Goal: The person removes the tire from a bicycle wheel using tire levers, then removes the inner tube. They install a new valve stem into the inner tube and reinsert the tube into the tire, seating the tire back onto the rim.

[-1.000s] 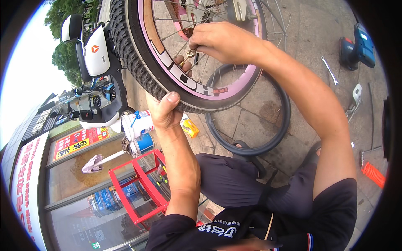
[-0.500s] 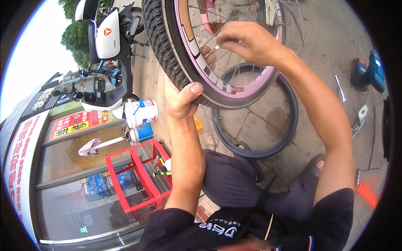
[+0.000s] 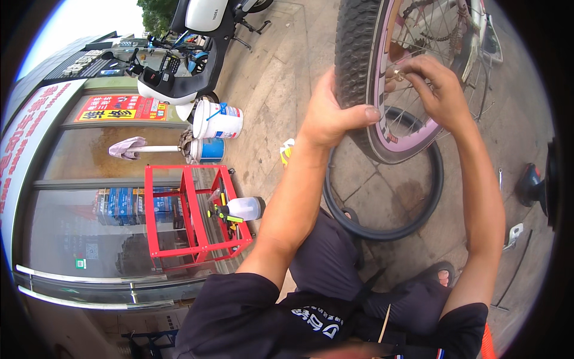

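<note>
A bicycle wheel with a knobby black tire (image 3: 359, 57) and a pink rim (image 3: 412, 139) stands raised in front of me. My left hand (image 3: 338, 116) is wrapped round the tire, its thumb laid across the tread towards the rim. Fingertips show through the spokes on the rim's inner side. My right hand (image 3: 439, 90) reaches in among the spokes, thumb and forefinger pinched on a small brass-coloured valve (image 3: 399, 74) at the rim. Below the wheel, a loose black tire (image 3: 388, 233) lies flat on the paving.
To the left stand a red metal cart (image 3: 200, 246) with a spray bottle (image 3: 244, 208), a white bucket (image 3: 224, 122), a blue bucket (image 3: 210, 150) and a white scooter (image 3: 170, 84). A power drill (image 3: 531, 184) and a wrench (image 3: 500, 178) are at the right.
My view has turned left, so the wheel and both hands sit further right in the picture. My left hand keeps its hold on the tire; my right stays at the valve.
</note>
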A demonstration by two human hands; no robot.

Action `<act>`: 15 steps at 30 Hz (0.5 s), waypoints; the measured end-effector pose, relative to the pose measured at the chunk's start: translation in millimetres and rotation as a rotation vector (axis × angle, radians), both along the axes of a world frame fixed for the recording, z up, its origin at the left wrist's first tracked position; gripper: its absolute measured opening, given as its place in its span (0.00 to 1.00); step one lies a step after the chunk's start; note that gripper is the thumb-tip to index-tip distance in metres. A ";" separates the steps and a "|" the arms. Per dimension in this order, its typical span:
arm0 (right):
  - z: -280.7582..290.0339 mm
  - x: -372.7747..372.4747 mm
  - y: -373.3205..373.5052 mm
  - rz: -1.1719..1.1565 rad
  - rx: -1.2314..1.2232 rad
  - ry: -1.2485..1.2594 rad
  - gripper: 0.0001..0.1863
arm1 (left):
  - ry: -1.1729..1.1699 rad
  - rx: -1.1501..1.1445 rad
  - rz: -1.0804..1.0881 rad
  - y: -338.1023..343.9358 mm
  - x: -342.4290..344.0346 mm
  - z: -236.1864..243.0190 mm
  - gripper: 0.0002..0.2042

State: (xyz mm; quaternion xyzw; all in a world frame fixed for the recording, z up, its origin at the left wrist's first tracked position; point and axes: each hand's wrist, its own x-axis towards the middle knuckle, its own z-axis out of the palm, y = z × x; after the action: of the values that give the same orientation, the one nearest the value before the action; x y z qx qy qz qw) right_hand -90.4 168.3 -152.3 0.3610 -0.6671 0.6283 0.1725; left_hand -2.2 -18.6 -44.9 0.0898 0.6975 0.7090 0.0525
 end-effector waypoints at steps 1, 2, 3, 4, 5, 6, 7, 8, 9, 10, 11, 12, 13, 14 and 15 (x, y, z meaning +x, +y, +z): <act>-0.9 0.0 1.4 0.014 0.014 0.001 0.08 | 0.004 0.005 0.000 1.7 0.2 1.9 0.39; -1.0 -0.9 3.1 0.024 0.029 0.002 0.08 | 0.007 0.011 -0.003 4.1 -0.7 3.1 0.38; 0.3 -1.7 3.6 0.052 0.021 -0.006 0.08 | -0.009 0.019 0.017 5.9 -0.4 4.1 0.38; 0.4 -1.2 2.3 0.071 0.004 -0.028 0.09 | -0.006 0.024 0.026 6.1 0.6 3.6 0.39; 2.1 0.2 0.7 0.084 -0.015 -0.047 0.09 | 0.000 0.030 0.029 5.3 0.8 2.2 0.39; 5.3 1.7 1.0 0.097 -0.033 -0.066 0.09 | 0.004 0.035 0.031 5.4 0.6 1.9 0.39; 9.9 5.2 1.7 0.088 -0.020 -0.187 0.09 | -0.005 0.041 0.031 6.5 0.1 3.4 0.40; 10.0 4.7 2.4 0.090 -0.024 -0.215 0.09 | -0.009 0.041 0.036 6.8 0.6 3.9 0.40; 8.2 3.7 1.4 0.092 -0.029 -0.244 0.08 | -0.013 0.040 0.042 6.3 1.4 3.8 0.40; 8.1 2.6 1.5 0.096 -0.034 -0.272 0.08 | -0.017 0.040 0.048 5.7 2.0 4.0 0.40; 11.6 2.2 3.0 0.063 0.004 -0.216 0.08 | -0.029 0.038 0.048 5.5 2.1 4.9 0.41; 11.9 1.9 3.5 0.039 -0.010 -0.099 0.09 | -0.032 0.042 0.049 6.3 1.9 4.9 0.41; 11.7 1.4 5.2 0.041 0.007 -0.078 0.09 | -0.036 0.047 0.049 7.3 1.6 4.5 0.41; 11.3 0.7 6.5 0.044 0.022 -0.056 0.08 | -0.037 0.049 0.052 7.7 1.4 5.6 0.41; 8.5 0.4 6.5 0.022 0.024 0.012 0.07 | -0.058 0.038 0.047 7.2 1.2 7.8 0.42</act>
State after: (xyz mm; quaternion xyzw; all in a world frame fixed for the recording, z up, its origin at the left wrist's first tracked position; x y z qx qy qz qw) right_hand -90.0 174.7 -143.8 0.3741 -0.6695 0.6201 0.1653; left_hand -0.9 -11.4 -37.2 0.0540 0.6840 0.7255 0.0543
